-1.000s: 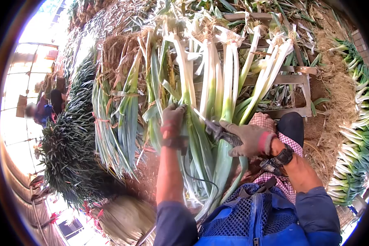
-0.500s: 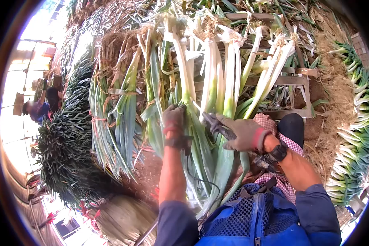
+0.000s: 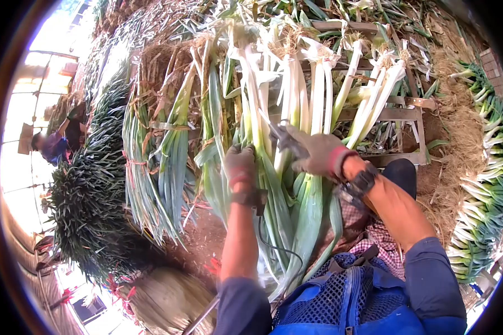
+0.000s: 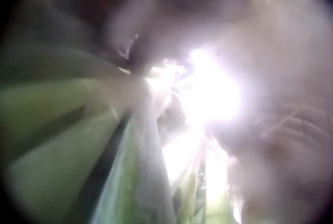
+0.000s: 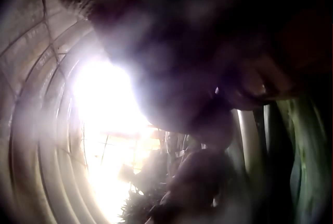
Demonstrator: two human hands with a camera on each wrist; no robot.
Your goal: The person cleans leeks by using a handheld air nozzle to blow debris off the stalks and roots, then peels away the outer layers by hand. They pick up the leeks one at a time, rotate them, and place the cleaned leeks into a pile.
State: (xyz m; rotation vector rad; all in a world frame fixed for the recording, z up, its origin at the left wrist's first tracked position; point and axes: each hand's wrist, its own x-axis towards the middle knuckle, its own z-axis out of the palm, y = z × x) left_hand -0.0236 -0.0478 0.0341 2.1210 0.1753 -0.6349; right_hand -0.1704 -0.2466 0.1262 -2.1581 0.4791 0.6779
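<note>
Long white-and-green leeks (image 3: 317, 95) are lying across a slatted wooden frame (image 3: 394, 114); the gloved left hand (image 3: 240, 164) is gripping some, the gloved right hand (image 3: 317, 153) holding a dark, thin-tipped tool (image 3: 289, 142). Stalk-cleaning seems under way, the next pass calling for steady stalks.

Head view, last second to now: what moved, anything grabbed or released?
The right hand moved forward and slightly left with the dark-handled tool, its tip now farther up the pale stalks toward the roots. No visible grab or release. The left hand still grips a leek; the tied bundle is unchanged.
</note>
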